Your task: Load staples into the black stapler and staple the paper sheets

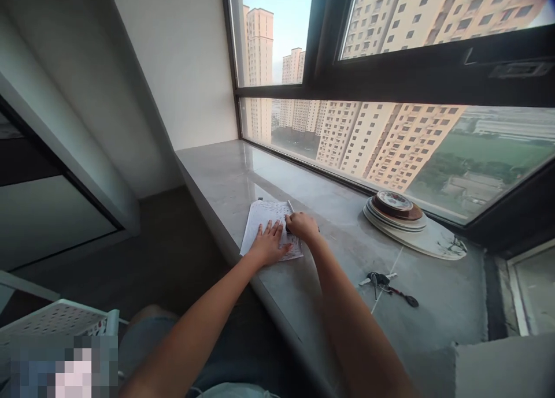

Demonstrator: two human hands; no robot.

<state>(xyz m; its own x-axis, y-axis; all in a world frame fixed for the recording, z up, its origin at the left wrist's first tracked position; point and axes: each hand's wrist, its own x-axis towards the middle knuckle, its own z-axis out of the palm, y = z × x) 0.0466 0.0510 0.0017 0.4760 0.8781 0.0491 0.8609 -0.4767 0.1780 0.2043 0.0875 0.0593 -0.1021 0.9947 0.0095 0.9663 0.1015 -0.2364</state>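
A sheet or thin stack of white paper (255, 227) covered in handwriting lies on the grey windowsill, tilted slightly. My left hand (269, 245) rests flat on the lower right part of it, fingers spread. At the paper's right edge, my right hand (302, 226) is closed around a small dark object, mostly covered by the fingers, so its kind is not clear. A thin pale strip (291, 206) shows just above that hand at the paper's edge. A small dark piece (261, 199) sits at the top edge of the paper.
Keys (379, 281) with a dark tag lie on the sill to the right. Behind them are stacked plates or round boards (394, 219) topped by a round dial-like piece. A large window (277, 93) runs along the back. A white perforated basket (65, 317) stands lower left.
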